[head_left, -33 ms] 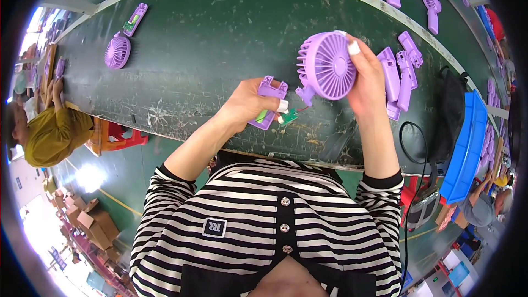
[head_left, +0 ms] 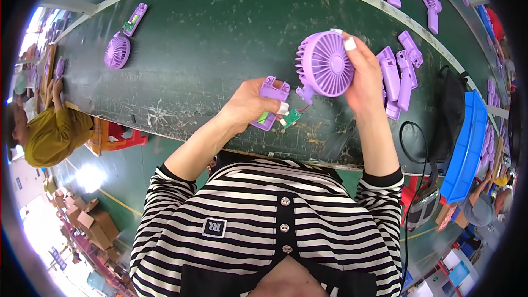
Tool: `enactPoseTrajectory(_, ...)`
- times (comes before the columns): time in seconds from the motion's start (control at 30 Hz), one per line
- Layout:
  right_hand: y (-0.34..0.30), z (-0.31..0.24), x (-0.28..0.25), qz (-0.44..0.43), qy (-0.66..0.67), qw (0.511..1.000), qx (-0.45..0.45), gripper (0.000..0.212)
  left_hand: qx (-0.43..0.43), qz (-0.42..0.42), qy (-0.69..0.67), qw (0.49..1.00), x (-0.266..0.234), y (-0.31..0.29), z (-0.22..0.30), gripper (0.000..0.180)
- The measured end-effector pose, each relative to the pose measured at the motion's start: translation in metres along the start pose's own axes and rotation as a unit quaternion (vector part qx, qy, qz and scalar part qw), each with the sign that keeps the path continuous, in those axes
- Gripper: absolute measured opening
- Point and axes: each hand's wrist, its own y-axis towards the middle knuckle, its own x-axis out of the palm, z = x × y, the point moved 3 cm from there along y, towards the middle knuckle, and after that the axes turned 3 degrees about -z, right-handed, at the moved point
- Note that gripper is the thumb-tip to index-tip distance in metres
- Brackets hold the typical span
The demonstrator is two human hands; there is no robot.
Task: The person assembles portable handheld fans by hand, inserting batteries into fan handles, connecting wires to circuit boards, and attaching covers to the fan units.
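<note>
My right hand is closed around the rim of a purple fan head, its round grille turned toward me. My left hand grips an open purple handle shell, thumb across it; something light green shows inside. A small green circuit board hangs beside the left thumb, with thin red wire running from it toward the fan head's neck. Shell and fan head are apart, both over the green workbench. White coverings wrap some fingertips on both hands.
Several purple handle parts lie to the right, beside a black bag and a blue bin. At the left are another fan head and a shell with a board. A co-worker sits far left.
The fan head and my right hand have shifted slightly left. The handle shell and the circuit board in my left hand have moved a little right. Both grips are unchanged.
</note>
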Motion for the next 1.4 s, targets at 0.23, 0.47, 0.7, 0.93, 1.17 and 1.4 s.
enactPoseTrajectory(0.23, 0.015, 0.028, 0.017, 0.030, -0.123, 0.991, -0.030, 0.022, 0.000, -0.094, 0.027, 0.995, 0.018, -0.002, 0.000, 0.034)
enactPoseTrajectory(0.47, 0.021, 0.033, 0.005, 0.023, -0.225, 0.965, -0.131, 0.022, -0.016, -0.093, -0.094, 0.991, 0.022, -0.002, 0.003, 0.024)
enactPoseTrajectory(0.7, 0.019, 0.031, 0.003, 0.031, -0.229, 0.955, -0.183, 0.020, 0.082, -0.054, 0.068, 0.993, 0.026, 0.008, 0.001, 0.031)
enactPoseTrajectory(0.93, 0.010, 0.019, 0.009, 0.014, -0.338, 0.910, -0.239, 0.027, 0.101, 0.011, 0.027, 0.994, 0.024, 0.007, 0.004, 0.022)
enactPoseTrajectory(1.17, -0.065, 0.028, 0.003, -0.060, -0.539, 0.726, -0.422, 0.032, 0.051, 0.045, -0.130, 0.989, 0.012, 0.016, 0.011, 0.023)
enactPoseTrajectory(1.4, -0.053, 0.030, 0.036, -0.093, -0.496, 0.720, -0.477, 0.026, 0.022, 0.049, -0.155, 0.986, 0.027, 0.014, -0.001, 0.017)
